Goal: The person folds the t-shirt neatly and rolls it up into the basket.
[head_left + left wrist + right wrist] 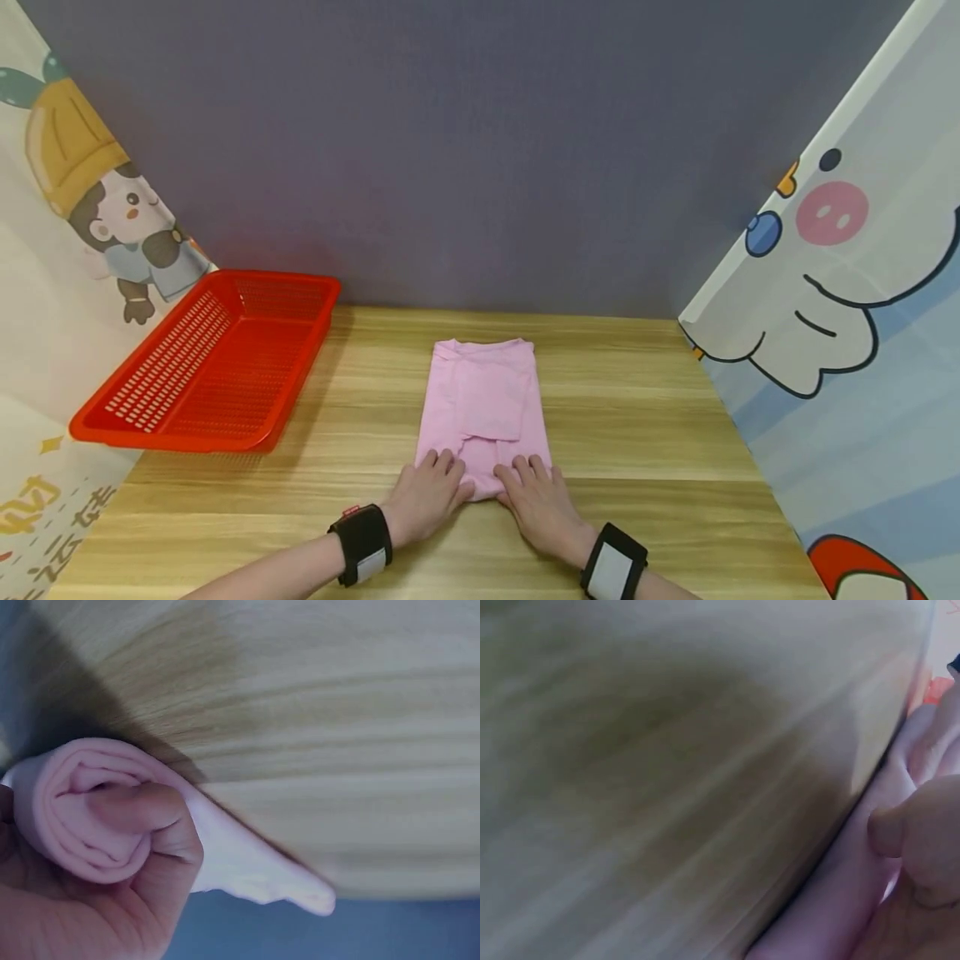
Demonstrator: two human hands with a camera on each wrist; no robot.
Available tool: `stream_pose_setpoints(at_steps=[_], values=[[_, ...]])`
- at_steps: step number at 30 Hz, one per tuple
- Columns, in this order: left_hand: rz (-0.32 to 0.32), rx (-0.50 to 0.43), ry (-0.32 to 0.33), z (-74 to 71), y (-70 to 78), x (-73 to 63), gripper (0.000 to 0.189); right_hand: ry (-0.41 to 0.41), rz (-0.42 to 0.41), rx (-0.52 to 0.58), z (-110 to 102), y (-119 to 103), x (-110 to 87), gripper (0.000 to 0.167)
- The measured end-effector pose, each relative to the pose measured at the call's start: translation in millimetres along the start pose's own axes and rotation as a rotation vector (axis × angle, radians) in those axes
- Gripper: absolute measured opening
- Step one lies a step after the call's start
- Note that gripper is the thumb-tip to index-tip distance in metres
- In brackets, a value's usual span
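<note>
A pink garment, apparently a T-shirt, lies folded into a narrow strip on the wooden table, neckline at the far end. At its near end my left hand grips the left corner. The left wrist view shows the garment's end as a layered roll, with the thumb pressed against the coil and the fingers behind it. At the right corner my right hand holds the same near edge, fingers bent over the top. In the right wrist view its thumb lies against the pink fabric; the other fingers are partly cut off.
To the left stands a red plastic basket with slotted sides. A grey panel rises behind the wooden table. Cartoon-printed cloths flank both sides, one on the left and one on the right. Both wrists wear black straps.
</note>
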State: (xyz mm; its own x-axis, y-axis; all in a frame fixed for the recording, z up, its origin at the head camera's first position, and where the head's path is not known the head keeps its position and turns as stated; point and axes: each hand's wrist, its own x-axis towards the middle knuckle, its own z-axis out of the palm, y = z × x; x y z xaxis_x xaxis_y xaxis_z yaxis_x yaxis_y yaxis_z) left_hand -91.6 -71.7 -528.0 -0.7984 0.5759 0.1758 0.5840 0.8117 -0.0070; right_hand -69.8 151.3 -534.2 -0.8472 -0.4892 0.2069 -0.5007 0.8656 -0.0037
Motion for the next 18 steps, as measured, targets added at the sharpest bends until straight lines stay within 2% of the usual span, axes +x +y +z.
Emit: stream_pose_setpoints(at_steps=[2,6,9,12,15,18], values=[[0.009,0.087,0.050,1.1,1.5,-3.5,0.037,-0.013,0.000,0.028,-2.2,0.5,3.0,0.026],[0.015,0.258,0.119,2.7,4.3,-9.1,0.047,-0.093,0.000,0.101,-9.6,4.4,12.1,0.022],[0.013,0.330,0.135,3.9,6.0,-10.1,0.049,-0.194,0.006,0.166,-14.8,8.9,19.0,0.021],[0.021,0.360,0.120,3.0,6.4,-8.7,0.043,-0.266,0.016,0.211,-14.6,12.9,22.4,0.022],[0.028,0.334,0.095,0.9,5.3,-5.7,0.038,-0.237,0.011,0.201,-12.3,12.9,20.5,0.025],[0.027,0.263,0.077,-1.4,4.4,-1.9,0.034,-0.115,0.005,0.141,-8.9,9.5,14.2,0.027]])
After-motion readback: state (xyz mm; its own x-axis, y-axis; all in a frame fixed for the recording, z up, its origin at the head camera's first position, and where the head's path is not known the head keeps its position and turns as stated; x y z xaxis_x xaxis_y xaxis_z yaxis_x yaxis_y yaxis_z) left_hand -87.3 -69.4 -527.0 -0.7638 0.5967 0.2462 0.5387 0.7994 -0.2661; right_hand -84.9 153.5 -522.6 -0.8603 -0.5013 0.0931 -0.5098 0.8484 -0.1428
